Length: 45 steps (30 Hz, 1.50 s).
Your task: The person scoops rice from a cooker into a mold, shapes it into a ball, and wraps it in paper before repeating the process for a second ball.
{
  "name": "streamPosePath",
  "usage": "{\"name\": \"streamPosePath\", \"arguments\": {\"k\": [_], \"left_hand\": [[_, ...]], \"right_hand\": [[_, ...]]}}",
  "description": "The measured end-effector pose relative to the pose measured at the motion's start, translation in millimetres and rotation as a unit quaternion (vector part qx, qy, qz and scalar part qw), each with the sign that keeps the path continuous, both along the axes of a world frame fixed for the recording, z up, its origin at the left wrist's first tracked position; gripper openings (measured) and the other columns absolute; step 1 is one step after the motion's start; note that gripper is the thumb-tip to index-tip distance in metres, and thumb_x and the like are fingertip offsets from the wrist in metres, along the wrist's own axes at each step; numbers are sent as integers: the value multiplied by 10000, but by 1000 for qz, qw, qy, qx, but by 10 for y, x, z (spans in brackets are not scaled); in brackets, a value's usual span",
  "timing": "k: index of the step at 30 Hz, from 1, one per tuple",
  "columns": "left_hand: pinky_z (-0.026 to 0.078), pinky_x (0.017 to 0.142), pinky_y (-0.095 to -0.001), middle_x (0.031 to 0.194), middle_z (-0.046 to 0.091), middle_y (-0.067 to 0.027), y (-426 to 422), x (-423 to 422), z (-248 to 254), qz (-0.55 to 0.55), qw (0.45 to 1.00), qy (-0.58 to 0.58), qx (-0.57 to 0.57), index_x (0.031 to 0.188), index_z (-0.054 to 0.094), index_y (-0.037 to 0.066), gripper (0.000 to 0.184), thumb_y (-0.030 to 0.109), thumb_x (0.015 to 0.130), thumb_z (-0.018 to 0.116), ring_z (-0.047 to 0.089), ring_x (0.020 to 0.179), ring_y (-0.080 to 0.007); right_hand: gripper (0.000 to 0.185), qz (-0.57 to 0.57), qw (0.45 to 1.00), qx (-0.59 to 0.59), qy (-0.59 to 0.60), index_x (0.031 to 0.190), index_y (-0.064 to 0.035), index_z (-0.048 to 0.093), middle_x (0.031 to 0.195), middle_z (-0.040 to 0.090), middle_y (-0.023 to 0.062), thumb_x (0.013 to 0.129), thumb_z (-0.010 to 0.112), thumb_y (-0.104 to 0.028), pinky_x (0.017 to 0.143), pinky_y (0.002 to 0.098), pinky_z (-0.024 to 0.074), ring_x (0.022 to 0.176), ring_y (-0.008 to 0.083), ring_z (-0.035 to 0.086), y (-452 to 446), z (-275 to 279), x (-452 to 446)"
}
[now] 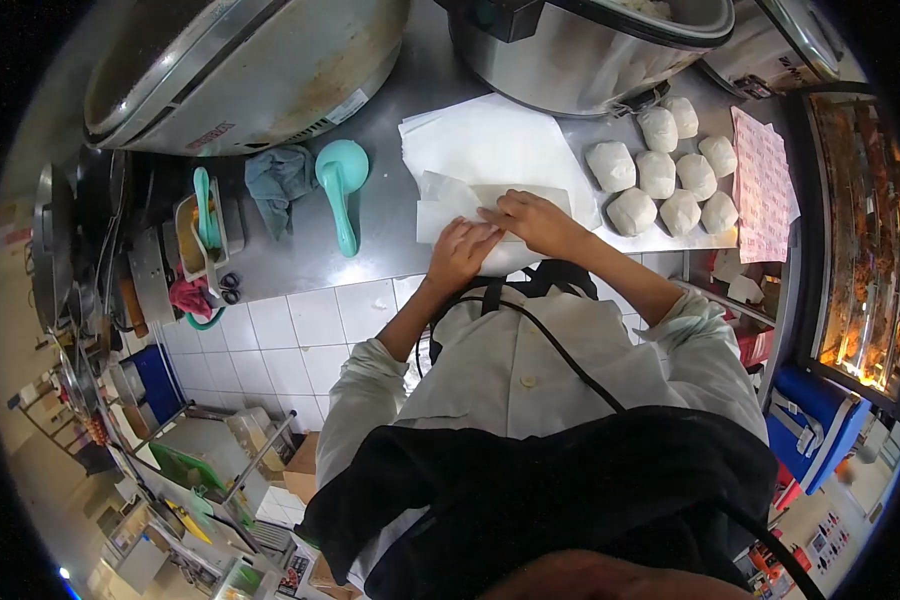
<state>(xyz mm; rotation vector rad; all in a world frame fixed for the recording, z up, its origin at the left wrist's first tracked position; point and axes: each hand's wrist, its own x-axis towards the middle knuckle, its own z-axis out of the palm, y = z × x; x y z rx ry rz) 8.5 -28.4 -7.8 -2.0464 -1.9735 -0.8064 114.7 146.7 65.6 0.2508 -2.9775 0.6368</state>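
Note:
On the metal counter, my left hand and my right hand work close together at the edge nearest me. Both are closed on a sheet of white wrapping paper, which is partly folded over; its contents are hidden. Beneath it lies a stack of white paper sheets. To the right of my right hand sit several paper-wrapped parcels, grouped in rough rows. A teal rice scoop lies left of the paper, beside a grey-blue cloth.
Large rice cookers line the back; one shows white rice. Pink printed paper sheets lie at the right, near a lit glass food cabinet. A container with a teal-handled utensil stands left. White floor tiles show below.

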Motion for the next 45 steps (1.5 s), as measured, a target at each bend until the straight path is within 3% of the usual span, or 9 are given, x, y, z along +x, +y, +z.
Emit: {"name": "streamPosePath", "arguments": {"k": [3,12,21,26,30,32,34,39,45], "left_hand": [[397,919,-411,1140,544,-14,9,-48,100,78,989,67,103,1101,600,136,386,286,752,667,481,1050,-201],[313,887,-419,1099,564,62,-111,-331,198,134,977,162,-40,1052,610,181,492,543,719,625,467,1052,-170],[309,865,-426,960,627,61,-157,-614,130,71,984,134,-92,961,643,206,265,387,768,628,516,971,-163],[319,823,-389,893,645,16,191,-691,315,180,916,-193,-302,872,634,157,295,347,666,725,589,793,-206],[323,800,-381,850,638,15,408,-734,325,270,921,-98,-262,842,644,150,356,373,591,763,570,834,-198],[331,770,-379,806,627,6,469,-693,496,207,972,3,-108,804,627,132,342,369,594,756,542,851,-199],[334,762,-374,810,614,-3,448,-701,514,166,971,-5,-173,823,626,133,327,341,602,746,527,858,-198],[370,728,-355,820,567,-27,261,-539,306,117,968,17,-223,879,626,111,218,197,682,661,499,850,-194],[436,777,-370,919,502,-131,115,-58,43,199,969,38,-145,1116,531,-108,373,57,782,511,491,884,-267]], "right_hand": [[432,-11,999,44,17,1165,-37,546,1000,546,84,736,540,-81,864,325,447,974,240,531,-69,-79,50],[468,-78,988,84,100,1171,-9,525,1026,537,105,719,564,-125,881,348,441,963,243,524,-211,-343,371],[152,-205,965,-97,133,884,-66,626,950,629,66,736,606,-41,800,376,449,929,286,558,-49,-690,517],[281,-322,922,-213,-15,898,-32,574,902,609,129,673,716,-124,765,391,453,835,334,579,110,-651,214],[503,-451,883,-124,-39,914,-24,529,886,582,155,562,816,-239,763,407,469,833,365,571,213,-524,-93],[483,-414,910,-7,9,893,-32,563,923,580,136,543,814,-252,783,387,474,876,351,564,301,-463,-190],[431,-224,970,60,-71,864,-45,602,903,593,112,532,803,-233,791,379,471,919,307,552,398,-339,-258],[188,-211,970,116,40,874,-34,627,854,587,97,740,519,-112,789,342,459,910,243,539,120,-585,2],[279,-330,927,-18,178,983,27,598,919,556,133,718,547,-44,795,366,449,905,271,527,-246,-763,38]]}}
